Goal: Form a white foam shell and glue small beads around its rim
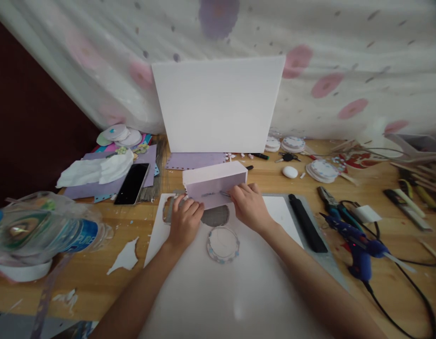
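A pale lilac and white paper box [216,174] is tilted toward me above the white sheet, its open side showing a lilac inside. My left hand [185,219] grips its lower left corner with curled fingers. At the lower right edge, my right hand [249,205] is closed in a pinch, with a small dark thing at its fingertips that I cannot make out, inside the box. Just below the box, a ring with pale blue and white beads or flowers [223,258] lies on the white sheet [277,212]. Under the sheet's cut hole, a grey mat shows.
Behind the box stands a white board [219,106]. To the left are a phone [132,184], a plastic bottle [79,234] and paper scraps [125,256]. On the right lie a black tube [307,223], pliers [329,201], a blue glue gun [361,254] with its cord and stacked discs [322,170].
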`<state>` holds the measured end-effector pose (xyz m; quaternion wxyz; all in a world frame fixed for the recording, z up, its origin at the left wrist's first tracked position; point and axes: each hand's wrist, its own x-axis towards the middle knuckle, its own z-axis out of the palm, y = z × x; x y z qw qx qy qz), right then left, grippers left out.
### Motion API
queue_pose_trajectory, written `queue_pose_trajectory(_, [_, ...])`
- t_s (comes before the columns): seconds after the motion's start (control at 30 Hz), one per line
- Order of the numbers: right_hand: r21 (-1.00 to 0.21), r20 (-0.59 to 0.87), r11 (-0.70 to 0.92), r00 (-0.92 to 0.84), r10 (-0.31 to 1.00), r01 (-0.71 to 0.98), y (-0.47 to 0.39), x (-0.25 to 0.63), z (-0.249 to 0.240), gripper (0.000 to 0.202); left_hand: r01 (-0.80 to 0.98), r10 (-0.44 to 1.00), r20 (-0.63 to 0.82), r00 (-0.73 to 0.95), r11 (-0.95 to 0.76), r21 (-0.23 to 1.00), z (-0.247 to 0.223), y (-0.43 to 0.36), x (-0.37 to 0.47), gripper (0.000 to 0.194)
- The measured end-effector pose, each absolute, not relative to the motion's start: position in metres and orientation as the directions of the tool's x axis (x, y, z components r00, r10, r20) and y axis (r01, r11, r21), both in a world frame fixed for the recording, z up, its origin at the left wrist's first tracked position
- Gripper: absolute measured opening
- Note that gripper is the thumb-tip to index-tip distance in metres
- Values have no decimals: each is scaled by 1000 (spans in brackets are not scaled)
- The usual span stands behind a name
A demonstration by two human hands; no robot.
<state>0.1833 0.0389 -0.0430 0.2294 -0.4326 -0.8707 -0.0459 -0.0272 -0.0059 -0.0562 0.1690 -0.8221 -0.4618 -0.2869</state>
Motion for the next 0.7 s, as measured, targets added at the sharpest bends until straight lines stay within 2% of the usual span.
queue_pose_trajectory(0.5, [-220,483,591,-440,757,776,38,186,-47,21,856,669,625,403,-516,1,-58,-6,-28,20])
queue_pose_trajectory(0.7, [-392,532,549,-305,790,738,36,191,-42,22,855,666,627,404,-519,1,-57,-6,-28,21])
